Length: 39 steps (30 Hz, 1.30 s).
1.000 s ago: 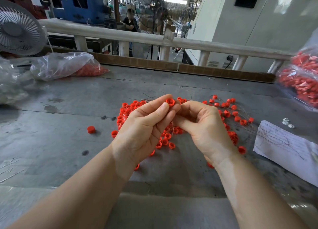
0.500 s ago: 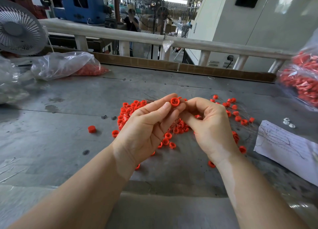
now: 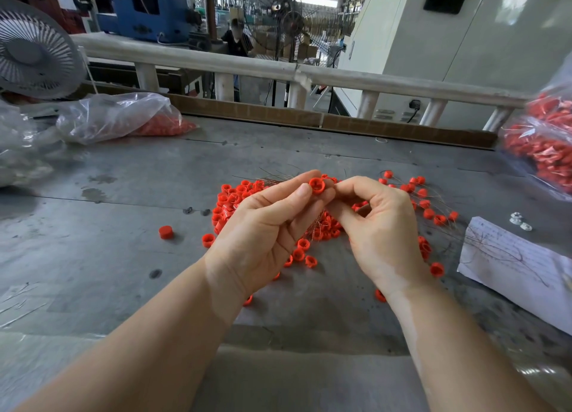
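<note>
**Q:** What is nearest the viewer?
**A:** Two bare forearms reach forward from the bottom edge over a grey worktop (image 3: pixel 93 256). The left hand (image 3: pixel 263 225) is raised with its palm turned inward. Its thumb and fingertips pinch a small red cap (image 3: pixel 317 185) just above the surface, with the cap's open side facing the viewer.

**Q:** And the other hand?
**A:** The right hand (image 3: pixel 380 229) is curled, knuckles up, with its forefinger tip against the cap's right rim. Whether it pinches anything there cannot be told.

**Q:** How would the cap handle?
**A:** It looks like light, stiff moulded plastic, smooth enough to slip or flick away. A pinch across the side wall, as the left hand has it, seems the surest hold and leaves the mouth free.

**Q:** What lies beyond?
**A:** Beneath and behind the hands is a loose pile of caps (image 3: pixel 235 194) mixed with thin wires (image 3: pixel 272 176). A sheet of paper (image 3: pixel 510 263) lies to the right. Farther back, a clear bag (image 3: pixel 117 117) of red parts rests at the left and a fuller bag (image 3: pixel 544 151) at the right. A desk fan (image 3: pixel 34 52) stands at the far left.
</note>
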Tool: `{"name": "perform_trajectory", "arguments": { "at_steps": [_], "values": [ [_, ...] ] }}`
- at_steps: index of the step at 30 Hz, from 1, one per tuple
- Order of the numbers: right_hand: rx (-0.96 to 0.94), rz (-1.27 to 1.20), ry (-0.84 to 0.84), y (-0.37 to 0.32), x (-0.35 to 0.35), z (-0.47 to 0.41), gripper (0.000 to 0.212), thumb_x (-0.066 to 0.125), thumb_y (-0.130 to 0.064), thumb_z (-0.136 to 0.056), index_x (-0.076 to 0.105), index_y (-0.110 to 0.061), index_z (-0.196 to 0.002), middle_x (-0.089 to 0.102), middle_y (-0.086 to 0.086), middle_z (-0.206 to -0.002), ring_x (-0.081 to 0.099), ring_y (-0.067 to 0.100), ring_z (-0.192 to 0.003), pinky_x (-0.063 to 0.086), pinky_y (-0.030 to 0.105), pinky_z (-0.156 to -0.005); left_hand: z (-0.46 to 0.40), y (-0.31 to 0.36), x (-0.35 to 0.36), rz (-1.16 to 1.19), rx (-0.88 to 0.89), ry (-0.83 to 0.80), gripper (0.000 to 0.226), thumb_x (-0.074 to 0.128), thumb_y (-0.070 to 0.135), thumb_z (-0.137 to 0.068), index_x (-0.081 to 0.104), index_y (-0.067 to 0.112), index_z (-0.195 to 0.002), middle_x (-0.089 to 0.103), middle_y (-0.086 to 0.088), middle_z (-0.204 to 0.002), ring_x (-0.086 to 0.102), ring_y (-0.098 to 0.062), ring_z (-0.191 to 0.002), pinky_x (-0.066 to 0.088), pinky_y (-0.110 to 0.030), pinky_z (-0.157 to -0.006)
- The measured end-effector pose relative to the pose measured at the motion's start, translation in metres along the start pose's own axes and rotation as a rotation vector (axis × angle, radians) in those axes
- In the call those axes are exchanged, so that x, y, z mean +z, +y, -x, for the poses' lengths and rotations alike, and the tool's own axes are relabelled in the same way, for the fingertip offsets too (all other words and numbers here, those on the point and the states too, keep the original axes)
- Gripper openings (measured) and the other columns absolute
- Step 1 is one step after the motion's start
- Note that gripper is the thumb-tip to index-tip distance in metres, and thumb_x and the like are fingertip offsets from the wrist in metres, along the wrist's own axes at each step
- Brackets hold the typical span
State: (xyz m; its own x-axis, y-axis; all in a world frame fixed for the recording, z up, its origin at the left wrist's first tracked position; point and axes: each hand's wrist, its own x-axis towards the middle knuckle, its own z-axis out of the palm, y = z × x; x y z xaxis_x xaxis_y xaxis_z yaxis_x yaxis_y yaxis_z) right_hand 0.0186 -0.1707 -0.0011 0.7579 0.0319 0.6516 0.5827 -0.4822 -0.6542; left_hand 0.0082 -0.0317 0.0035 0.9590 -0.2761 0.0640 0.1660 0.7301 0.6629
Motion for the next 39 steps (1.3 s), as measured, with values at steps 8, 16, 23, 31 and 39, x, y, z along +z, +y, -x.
{"name": "perform_trajectory", "arguments": {
  "at_steps": [8, 16, 23, 31, 39],
  "values": [
    [-0.036, 0.026, 0.053, 0.0015, 0.0002, 0.0002, 0.013, 0.071, 0.0, -0.077, 0.072, -0.013, -0.08, 0.065, -0.002, -0.071, 0.057, 0.006, -0.069, 0.038, 0.006, -0.063, -0.0021, -0.0012, -0.0025, 0.004, 0.006, 0.001, 0.026, 0.056, 0.004, -0.072, 0.075, 0.005, -0.089, 0.072, -0.016, -0.095, 0.07, -0.017, -0.09, 0.055, -0.017, -0.069],
    [-0.034, 0.022, 0.05, 0.0008, 0.0003, 0.0004, 0.012, 0.072, -0.002, -0.078, 0.073, -0.014, -0.079, 0.068, 0.002, -0.074, 0.06, 0.011, -0.07, 0.038, 0.007, -0.062, -0.003, -0.0001, -0.0058, -0.005, 0.009, 0.007, 0.023, 0.059, 0.006, -0.072, 0.077, 0.009, -0.087, 0.073, -0.014, -0.093, 0.071, -0.016, -0.088, 0.055, -0.016, -0.065],
    [-0.051, 0.023, 0.062, 0.0008, 0.0004, 0.0002, 0.016, 0.073, -0.002, -0.077, 0.071, -0.018, -0.079, 0.066, 0.001, -0.072, 0.059, 0.011, -0.069, 0.041, 0.01, -0.062, -0.0026, 0.0009, -0.0063, -0.005, -0.009, -0.008, 0.024, 0.06, 0.005, -0.071, 0.076, 0.007, -0.09, 0.072, -0.016, -0.095, 0.07, -0.017, -0.09, 0.055, -0.016, -0.068],
    [-0.055, 0.038, 0.062, 0.0023, 0.0001, 0.0004, 0.01, 0.073, -0.002, -0.077, 0.072, -0.012, -0.078, 0.066, 0.003, -0.072, 0.058, 0.012, -0.07, 0.04, 0.008, -0.062, -0.0029, 0.0004, -0.0048, -0.008, -0.012, 0.008, 0.023, 0.06, 0.003, -0.07, 0.076, 0.007, -0.086, 0.073, -0.015, -0.093, 0.071, -0.016, -0.088, 0.055, -0.016, -0.066],
    [-0.045, 0.054, 0.043, 0.0019, -0.0008, 0.0001, 0.013, 0.072, 0.0, -0.078, 0.072, -0.013, -0.078, 0.068, 0.003, -0.074, 0.06, 0.011, -0.072, 0.042, 0.01, -0.064, -0.0027, -0.0004, -0.0025, -0.025, -0.01, 0.043, 0.024, 0.059, 0.003, -0.068, 0.076, 0.007, -0.084, 0.073, -0.014, -0.089, 0.071, -0.016, -0.085, 0.056, -0.016, -0.068]
  ]
}}
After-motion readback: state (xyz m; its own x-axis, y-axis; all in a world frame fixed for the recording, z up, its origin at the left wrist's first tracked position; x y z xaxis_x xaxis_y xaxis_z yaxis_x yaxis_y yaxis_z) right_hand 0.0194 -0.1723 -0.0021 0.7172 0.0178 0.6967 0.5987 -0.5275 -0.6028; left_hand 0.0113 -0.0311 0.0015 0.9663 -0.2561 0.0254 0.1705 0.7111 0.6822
